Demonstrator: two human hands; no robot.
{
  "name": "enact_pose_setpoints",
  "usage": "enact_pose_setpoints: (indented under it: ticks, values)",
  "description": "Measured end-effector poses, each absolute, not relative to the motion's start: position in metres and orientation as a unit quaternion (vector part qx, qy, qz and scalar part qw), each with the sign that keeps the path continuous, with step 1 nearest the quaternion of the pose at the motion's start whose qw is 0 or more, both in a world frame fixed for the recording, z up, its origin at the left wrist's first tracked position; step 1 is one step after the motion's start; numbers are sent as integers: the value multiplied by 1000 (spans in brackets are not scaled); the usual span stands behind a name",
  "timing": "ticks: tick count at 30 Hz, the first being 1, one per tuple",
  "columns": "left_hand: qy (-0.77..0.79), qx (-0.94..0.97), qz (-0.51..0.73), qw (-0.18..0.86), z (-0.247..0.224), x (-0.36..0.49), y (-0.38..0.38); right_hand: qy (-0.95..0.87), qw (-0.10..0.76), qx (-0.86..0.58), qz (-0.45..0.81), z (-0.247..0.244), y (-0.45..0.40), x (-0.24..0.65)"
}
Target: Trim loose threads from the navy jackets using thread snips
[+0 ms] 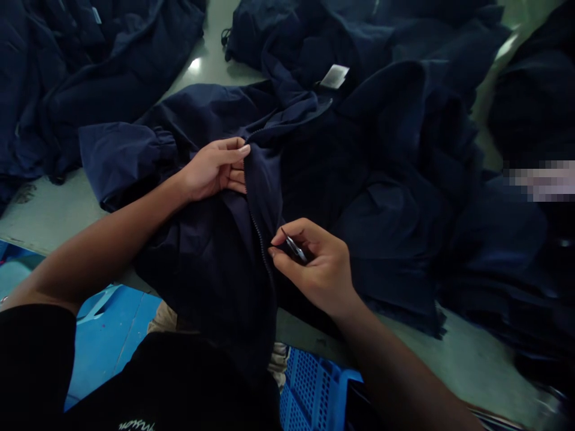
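A dark navy jacket (pixel 202 239) lies across the table and hangs over its near edge, its front zipper (pixel 258 230) running down toward me. My left hand (pixel 220 167) pinches the zipper edge between thumb and index finger, the other fingers tucked under the cloth. Lower down and to the right, my right hand (pixel 317 260) is closed around small metal thread snips (pixel 294 246), their dark tip pointing up and left. Its fingertips are close beside the zipper; whether they touch the cloth I cannot tell. A white label (pixel 335 76) shows near the collar.
More dark garments (pixel 99 72) are heaped at the far left, with others at the back and right. Below the pale table (pixel 485 359) stands a blue plastic basket (pixel 309 389). At the right edge, part of another person's hand (pixel 550 179) is blurred out.
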State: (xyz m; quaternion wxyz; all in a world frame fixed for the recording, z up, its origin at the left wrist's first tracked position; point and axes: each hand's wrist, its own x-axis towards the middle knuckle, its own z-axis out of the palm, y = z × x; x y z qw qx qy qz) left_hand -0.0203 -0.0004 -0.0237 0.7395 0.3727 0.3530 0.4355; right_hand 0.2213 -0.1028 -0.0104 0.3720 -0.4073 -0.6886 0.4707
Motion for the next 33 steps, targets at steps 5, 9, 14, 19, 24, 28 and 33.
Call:
enact_pose_setpoints:
  ticks: [5,9,14,19,24,28,33]
  values:
    - [334,370,424,757,-23,-21,-2,-679,358,-419,485,-9,-103,223]
    - [310,365,421,771,-21,-19,-4,-648,368,-454,489,-9,-101,223]
    - [232,359,369,825,-14,-12,-15,-561,428,-510,492,-16,-90,222]
    - [167,360,239,886,-7,-2,-36,-492,461,-474,567,-23,-81,224]
    - [174,427,100,882,-8,7,-48,-517,429,-460,580,-18,-81,223]
    - [190,512,30,837,-7,11,-51,-567,383,-463,564,-10,-83,221]
    - [250,565,103,779,-5,12,-55,-585,392,-465,536,-12,-83,222]
